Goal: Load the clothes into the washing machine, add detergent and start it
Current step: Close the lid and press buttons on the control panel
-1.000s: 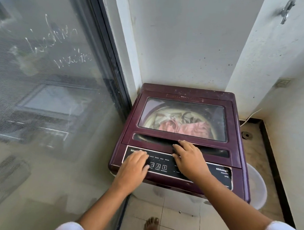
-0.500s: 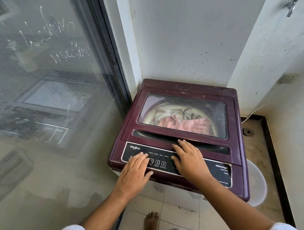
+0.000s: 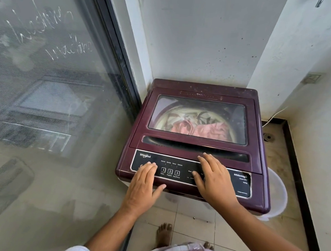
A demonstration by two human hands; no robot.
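Top-load washing machine [image 3: 196, 146], maroon, sits in a corner on the tiled floor [image 3: 193, 224] between a glass door [image 3: 46, 98] on the left and a white wall [image 3: 204, 40] behind. Lid [image 3: 194, 148] is shut; through its clear window the clothes [image 3: 199, 125] show inside the drum, pink on top of a patterned beige piece. Black control panel [image 3: 221, 179] runs along the front edge, with three numbered buttons [image 3: 170, 171] in a row. Left hand [image 3: 143, 188] lies flat, palm down, fingers [image 3: 150, 168] straight and together on the left end of the panel just beside button 1, thumb spread out along the front edge, gripping nothing. Right hand [image 3: 213, 181] also flat and empty, fingers spread a little, covering the middle of the panel, tips reaching the lid's front rim near the dark handle recess [image 3: 179, 143]. White tub [image 3: 278, 196] on the floor right of the machine, partly hidden by it. Floor drain [image 3: 268, 137] further back. A bare foot [image 3: 163, 235] shows below the machine.
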